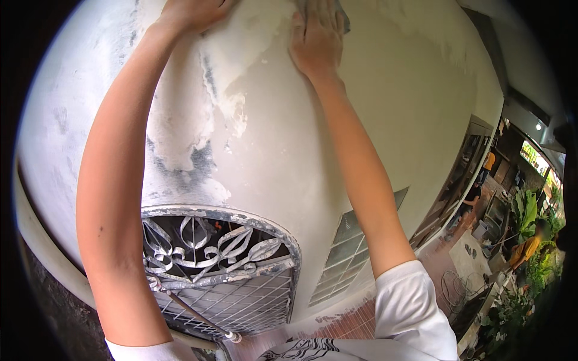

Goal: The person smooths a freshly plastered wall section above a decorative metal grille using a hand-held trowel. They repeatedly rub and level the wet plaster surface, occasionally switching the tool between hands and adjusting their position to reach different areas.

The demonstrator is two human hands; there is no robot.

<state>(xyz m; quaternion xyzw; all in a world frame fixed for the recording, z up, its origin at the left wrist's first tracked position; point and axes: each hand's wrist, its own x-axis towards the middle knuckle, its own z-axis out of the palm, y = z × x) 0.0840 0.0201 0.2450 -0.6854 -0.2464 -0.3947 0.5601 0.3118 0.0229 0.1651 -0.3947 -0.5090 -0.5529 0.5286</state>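
Both my arms reach up to a curved-looking off-white wall (271,138) with patchy white filler and bare grey spots. My right hand (317,42) lies pressed against the wall near the top. A thin dark grey piece (343,19), perhaps sandpaper, is under its fingers and shows only at their right edge. My left hand (191,13) is up against the wall further left. Its fingers are mostly cut off by the upper edge, so I cannot see whether it holds anything.
Below is an arched opening with a metal scroll grille (211,249); a pole (198,316) slants across it. A louvred window (346,256) sits under my right arm. At right are a coiled hose (454,289), plants (527,210) and a person in yellow (525,251).
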